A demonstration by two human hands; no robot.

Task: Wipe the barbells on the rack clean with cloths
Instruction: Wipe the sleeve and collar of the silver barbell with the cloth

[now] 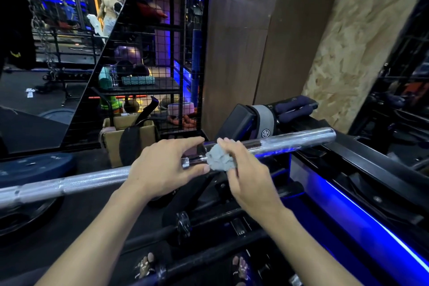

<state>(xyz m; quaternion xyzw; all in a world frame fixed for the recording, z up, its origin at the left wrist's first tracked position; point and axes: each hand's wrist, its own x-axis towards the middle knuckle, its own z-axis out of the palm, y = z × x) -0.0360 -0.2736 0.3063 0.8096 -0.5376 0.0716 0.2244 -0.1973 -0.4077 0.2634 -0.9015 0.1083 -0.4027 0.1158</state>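
Observation:
A chrome barbell [76, 184] runs from the lower left up to its thick sleeve [301, 140] at the right, lying across the black rack [362, 158]. My left hand [160, 169] curls over the bar near the collar, index finger stretched toward the sleeve. My right hand [246, 176] pinches a crumpled grey cloth [219, 160] and holds it against the bar beside the sleeve. A second, dark bar [209, 218] lies lower in the rack, below my forearms.
Black weight plates [34, 167] lie at the left. A cardboard box [130, 137] stands behind the bar before a wire-mesh shelf [148, 58] of gear. A padded block with a grey strap [253, 121] sits beyond the sleeve. Blue light strips [371, 220] line the rack. My feet [146, 267] show at the bottom.

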